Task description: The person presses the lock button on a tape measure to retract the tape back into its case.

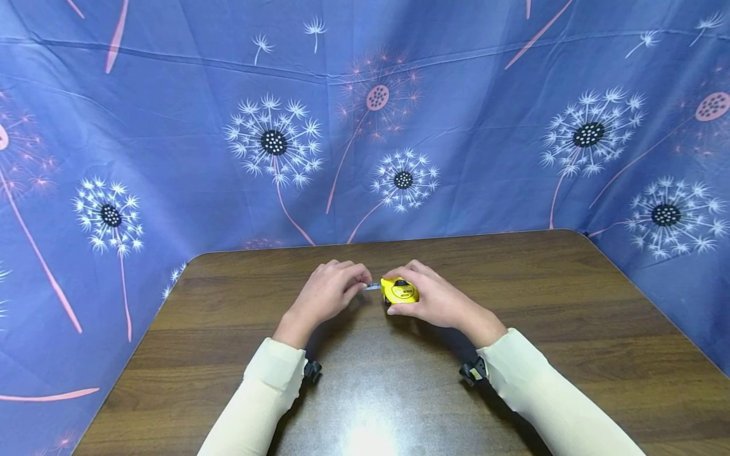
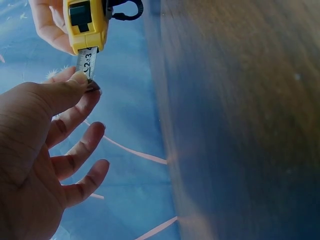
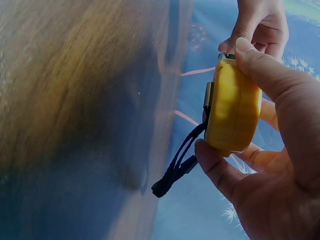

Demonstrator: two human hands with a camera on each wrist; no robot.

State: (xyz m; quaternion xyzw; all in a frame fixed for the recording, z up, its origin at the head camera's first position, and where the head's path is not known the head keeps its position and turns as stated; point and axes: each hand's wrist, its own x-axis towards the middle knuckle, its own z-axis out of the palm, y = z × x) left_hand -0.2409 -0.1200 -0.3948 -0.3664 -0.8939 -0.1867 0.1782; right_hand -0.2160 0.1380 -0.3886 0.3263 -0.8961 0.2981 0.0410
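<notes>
A yellow tape measure (image 1: 400,291) is gripped in my right hand (image 1: 436,297), with the thumb and fingers on opposite sides of its case. From its left side a short length of metal blade (image 1: 373,287) sticks out. My left hand (image 1: 327,291) pinches the blade's end between thumb and index finger; in the left wrist view the other fingers (image 2: 82,185) are spread and loosely bent. Low numbers show on the blade there. A black wrist strap (image 3: 172,175) hangs from the case in the right wrist view. Both hands are above the table, towards its far side.
The brown wood-grain table (image 1: 217,316) reaches back to a blue cloth (image 1: 188,126) printed with dandelions, which hangs behind and at both sides. A bright light reflection lies on the near part of the table. Both forearms carry dark wrist devices (image 1: 472,372).
</notes>
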